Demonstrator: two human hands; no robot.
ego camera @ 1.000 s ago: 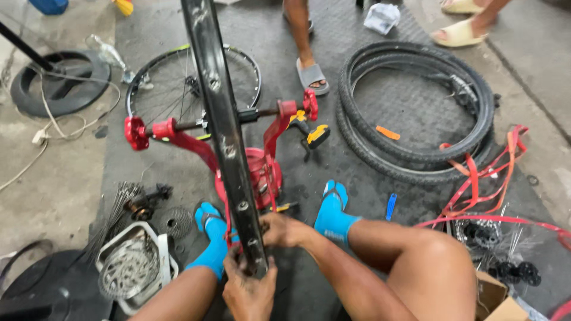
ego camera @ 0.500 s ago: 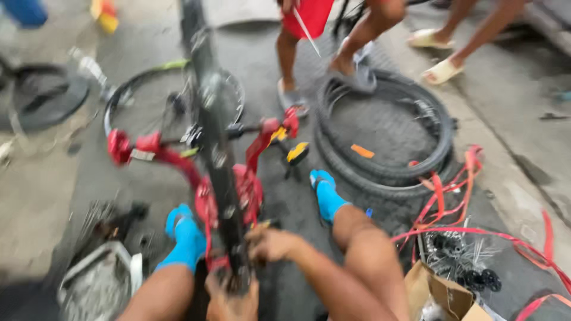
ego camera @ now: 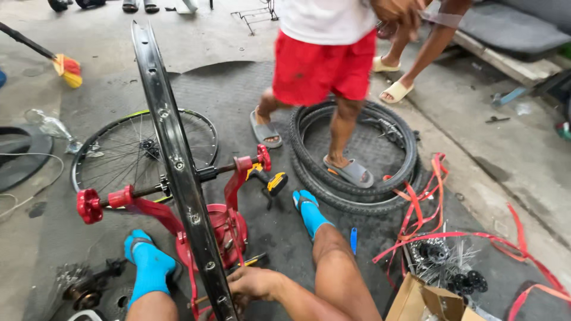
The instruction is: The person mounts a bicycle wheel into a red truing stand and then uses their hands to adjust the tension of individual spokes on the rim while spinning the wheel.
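A black bicycle rim (ego camera: 172,148) stands upright in a red truing stand (ego camera: 229,223) between my legs, which are in blue socks. My right hand (ego camera: 254,283) is at the rim's lowest part, fingers curled against it; whether it grips anything is unclear. A thin yellow-handled tool (ego camera: 253,260) lies just above that hand. My left hand is below the frame's edge and hidden. My left foot (ego camera: 147,261) and right foot (ego camera: 309,211) flank the stand.
A spoked wheel (ego camera: 128,148) lies flat behind the stand. A person in red shorts (ego camera: 324,71) steps among stacked tyres (ego camera: 392,178). Another person's legs (ego camera: 416,53) are behind. Red strips (ego camera: 446,235), hubs with spokes (ego camera: 446,264) and a cardboard box (ego camera: 425,300) lie right. A broom (ego camera: 68,70) is far left.
The view has lifted and sharpened. A person in red shorts has walked forward onto the tyres. My right hand stays at the bottom of the rim; my left hand has dropped out of view.
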